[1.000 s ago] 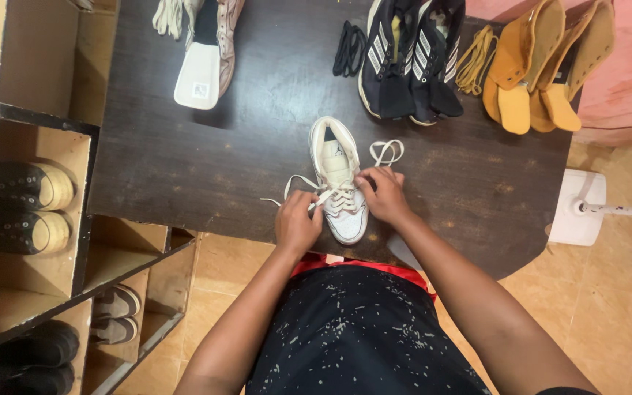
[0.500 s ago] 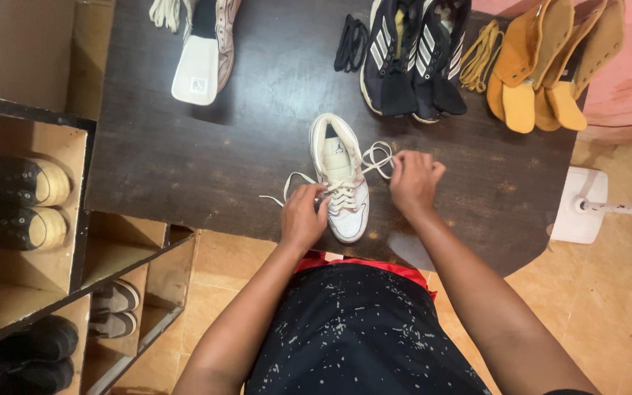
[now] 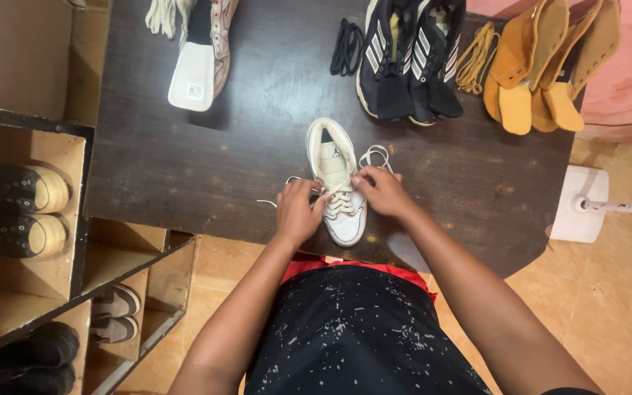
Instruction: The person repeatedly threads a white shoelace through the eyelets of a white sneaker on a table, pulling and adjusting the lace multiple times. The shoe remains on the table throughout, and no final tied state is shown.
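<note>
From the head camera, your left hand [image 3: 298, 212] and right hand [image 3: 380, 194] meet over a white sneaker [image 3: 338, 183] lying near the front edge of the dark desk [image 3: 184, 168], toe toward you. Your left fingers are pressed together on the white lace [image 3: 374, 156] at the shoe's left side; your right fingers pinch the lace at the eyelets, its loop trailing to the right. Farther back sit a pair of black boots [image 3: 411, 58], a black lace bundle [image 3: 347, 47], tan boots [image 3: 543, 62] and a pale shoe [image 3: 202, 51]. A shoe rack [image 3: 31, 212] stands on your left.
</note>
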